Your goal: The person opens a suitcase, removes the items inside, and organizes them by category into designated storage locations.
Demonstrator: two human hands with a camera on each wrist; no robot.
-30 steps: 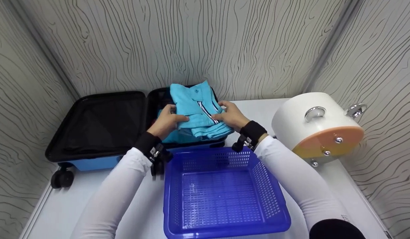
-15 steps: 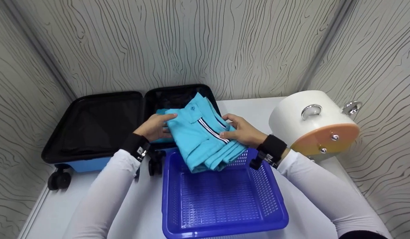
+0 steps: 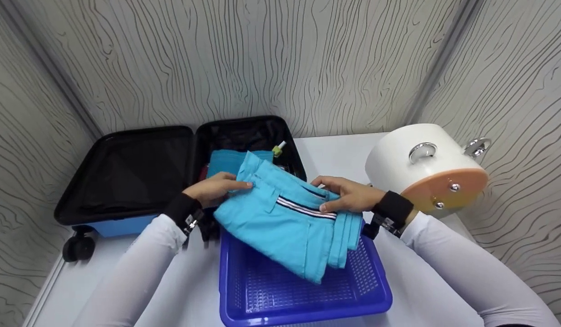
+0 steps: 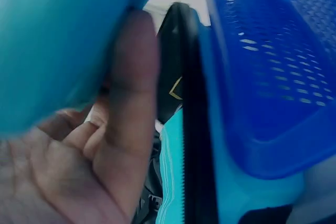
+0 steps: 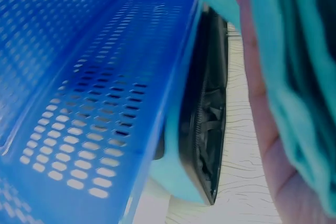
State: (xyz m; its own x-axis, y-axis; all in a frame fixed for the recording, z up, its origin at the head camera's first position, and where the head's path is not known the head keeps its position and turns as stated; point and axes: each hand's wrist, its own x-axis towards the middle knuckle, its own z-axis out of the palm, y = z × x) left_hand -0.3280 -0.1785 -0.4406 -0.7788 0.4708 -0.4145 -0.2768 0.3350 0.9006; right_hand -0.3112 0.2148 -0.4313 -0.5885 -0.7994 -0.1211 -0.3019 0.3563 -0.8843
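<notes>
- A folded turquoise polo shirt with a striped placket (image 3: 285, 222) sits mid-frame, held above the blue perforated plastic basket (image 3: 244, 299).
- The left hand (image 3: 214, 188) grips its upper-left edge, fingers curled under the cloth.
- The right hand (image 3: 348, 195) pinches its right side.
- The open black-lined suitcase (image 3: 126, 175) lies at centre left on the white worktop (image 3: 330, 150).

You face a white table (image 3: 339, 150) set into an alcove. Three wall panels (image 3: 280, 59) close it in, at the far edge and along both sides, all pale grey with dark wavy wood-grain lines. Plain grey strips (image 3: 437, 61) run up the two corners where the panels meet. Even, soft light falls across the tabletop.
</notes>
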